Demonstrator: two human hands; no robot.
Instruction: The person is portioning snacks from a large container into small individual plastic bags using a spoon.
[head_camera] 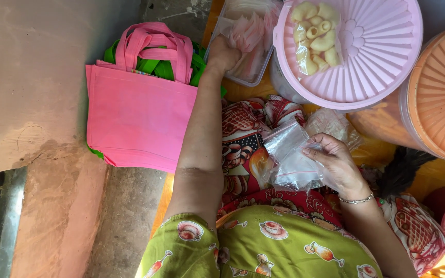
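Observation:
My left hand (223,53) reaches forward into a clear rectangular container (243,77) and closes on pale pink crackers (248,32) inside it. My right hand (336,162), with a thin bracelet at the wrist, holds a small clear plastic bag (292,157) over my lap, thumb and fingers pinching its edge. A patterned red cloth (243,139) lies under the bag.
A pink lidded tub (377,56) carries a bag of yellow curled snacks (315,36). An orange lidded tub (433,98) stands to the right. Pink fabric tote bags (140,113) with green ones behind rest on the concrete floor (37,77) at left.

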